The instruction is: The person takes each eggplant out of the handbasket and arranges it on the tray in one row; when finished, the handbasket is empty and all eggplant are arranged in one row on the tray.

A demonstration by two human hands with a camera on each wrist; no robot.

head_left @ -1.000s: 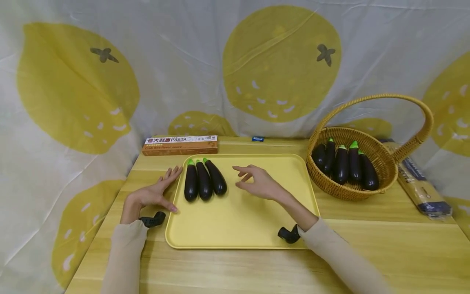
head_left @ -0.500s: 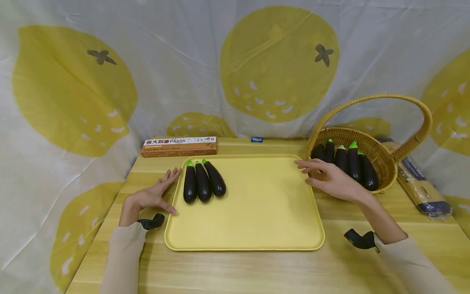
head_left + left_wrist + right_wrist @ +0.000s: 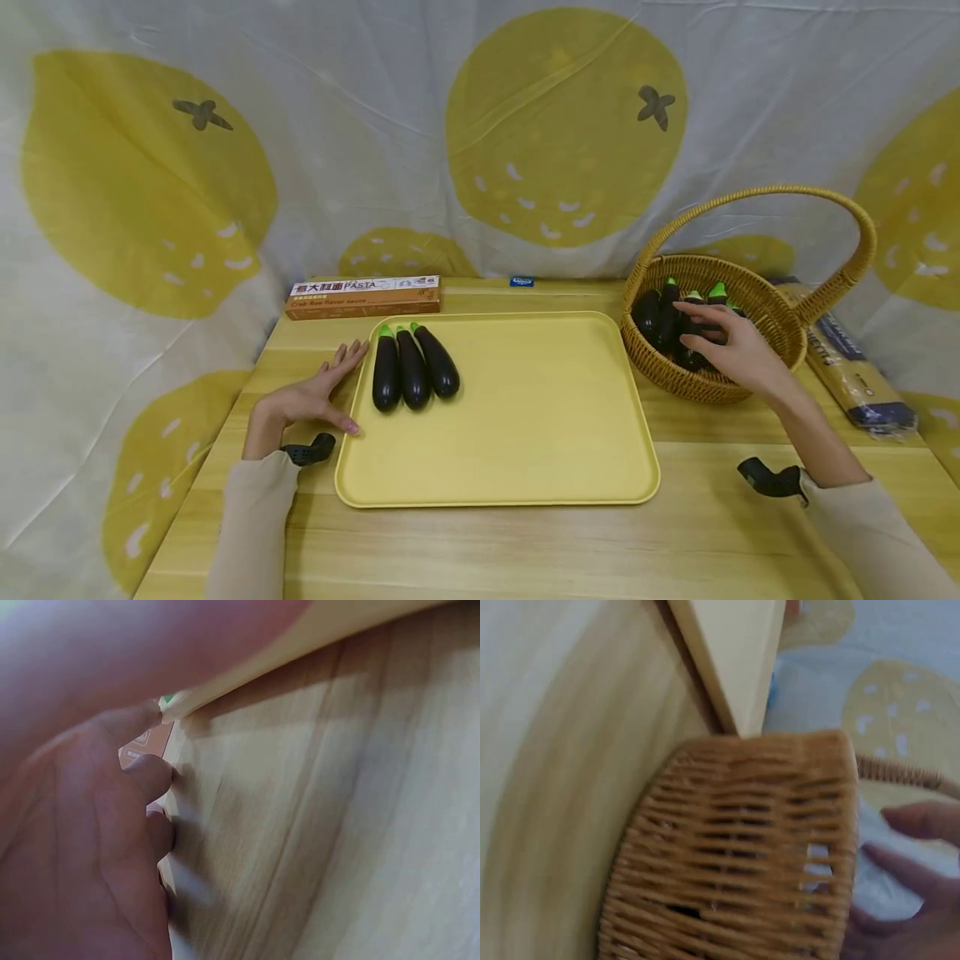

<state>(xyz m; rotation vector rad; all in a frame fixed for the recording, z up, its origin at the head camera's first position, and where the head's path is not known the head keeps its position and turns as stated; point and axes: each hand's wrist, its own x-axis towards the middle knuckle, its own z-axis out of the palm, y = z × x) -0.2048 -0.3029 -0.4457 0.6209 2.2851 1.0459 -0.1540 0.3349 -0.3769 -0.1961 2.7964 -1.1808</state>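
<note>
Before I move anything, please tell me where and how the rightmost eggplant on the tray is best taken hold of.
I would grip the rightmost eggplant across the middle of its dark body, coming from above and its right. That side faces bare tray, while the middle eggplant lies close on its left. Long and lying flat, it probably suits a pinch across its width.

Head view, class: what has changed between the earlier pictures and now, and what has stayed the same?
The right hand moved right, from over the tray to the basket; whether it touches the eggplants inside is unclear. The left hand and the tray's three eggplants stayed put.
</note>
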